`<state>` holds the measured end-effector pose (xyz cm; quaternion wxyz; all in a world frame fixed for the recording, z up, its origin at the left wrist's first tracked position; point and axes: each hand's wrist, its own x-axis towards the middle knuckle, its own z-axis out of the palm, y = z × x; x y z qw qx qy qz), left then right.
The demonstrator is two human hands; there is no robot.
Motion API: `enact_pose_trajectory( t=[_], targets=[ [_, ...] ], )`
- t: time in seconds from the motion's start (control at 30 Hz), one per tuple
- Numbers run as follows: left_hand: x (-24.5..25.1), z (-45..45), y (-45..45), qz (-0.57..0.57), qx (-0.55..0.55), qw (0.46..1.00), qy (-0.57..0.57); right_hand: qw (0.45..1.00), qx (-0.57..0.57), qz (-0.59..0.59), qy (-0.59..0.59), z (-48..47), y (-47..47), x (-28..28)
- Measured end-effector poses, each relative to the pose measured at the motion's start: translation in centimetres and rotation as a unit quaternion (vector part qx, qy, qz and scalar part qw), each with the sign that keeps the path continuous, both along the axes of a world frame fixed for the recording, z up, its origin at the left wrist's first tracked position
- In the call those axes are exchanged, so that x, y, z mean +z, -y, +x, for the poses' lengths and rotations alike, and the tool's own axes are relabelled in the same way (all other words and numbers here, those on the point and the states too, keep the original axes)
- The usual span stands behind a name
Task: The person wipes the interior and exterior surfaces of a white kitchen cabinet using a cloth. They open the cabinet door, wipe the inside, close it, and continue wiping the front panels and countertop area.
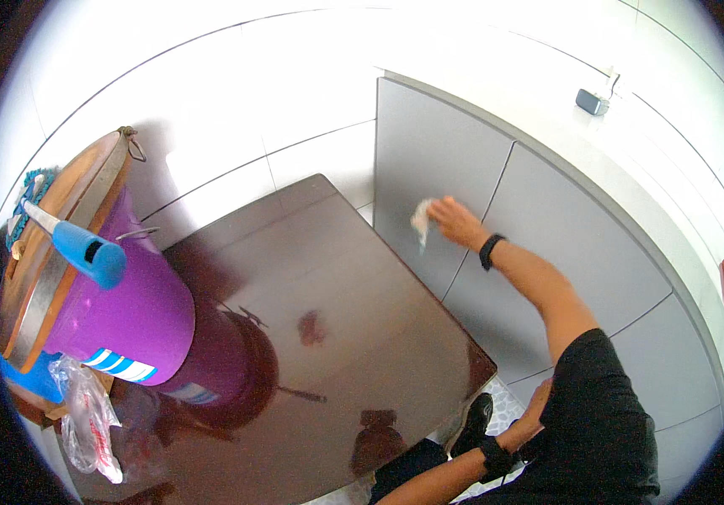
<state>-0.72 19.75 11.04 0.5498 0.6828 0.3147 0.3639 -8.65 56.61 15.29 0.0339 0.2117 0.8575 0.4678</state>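
Note:
My right hand [458, 221] is pressed to a grey cabinet door [438, 139], arm stretched out. Bunched in its fingers is a pale cloth [422, 218], whose end hangs down over the door. A black band circles the wrist. Lower down, my left hand [535, 407] is close to my black right sleeve, which partly hides it. Its fingers and anything in them cannot be made out.
Left of the cabinet stands a glossy dark brown table [337, 271]. On it are a purple bucket [128, 297], a round wooden board [65, 233] with a metal band, a blue-handled brush [87, 252] and a clear plastic bag [87, 423]. A small device [591, 102] sits above the cabinet.

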Motion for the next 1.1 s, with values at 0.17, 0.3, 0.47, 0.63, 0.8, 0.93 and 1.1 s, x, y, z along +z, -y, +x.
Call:
enact_pose_trajectory(
  t=[0.17,0.3,0.47,0.63,0.8,0.93,1.1],
  targets=[
    [3.6,-1.5,-0.8,-0.053,0.077,0.995,0.037,0.981,-0.114,0.147,-0.048,-2.8,1.2,14.0],
    [5.7,-1.9,-0.5,-0.054,0.043,0.997,0.027,0.955,-0.207,0.21,-0.026,-2.5,5.1,19.2],
    [5.5,-1.5,-0.3,-0.042,0.012,0.999,0.007,0.939,-0.318,0.128,-0.02,-3.7,6.9,19.8],
    [5.8,-1.9,-0.8,-0.049,0.046,0.997,0.035,0.942,-0.292,0.158,-0.048,-4.5,5.0,19.3],
    [6.8,-2.1,-0.8,-0.066,0.091,0.993,0.032,0.952,-0.23,0.198,-0.04,-5.0,2.7,18.4],
    [5.6,-1.9,-1.4,-0.05,0.074,0.996,-0.006,0.961,-0.212,0.178,0.016,-5.2,1.7,16.1],
    [3.6,-1.9,-0.9,0.014,0.071,0.997,0.023,0.975,-0.165,0.136,0.06,-4.1,1.7,8.8]
  ],
)
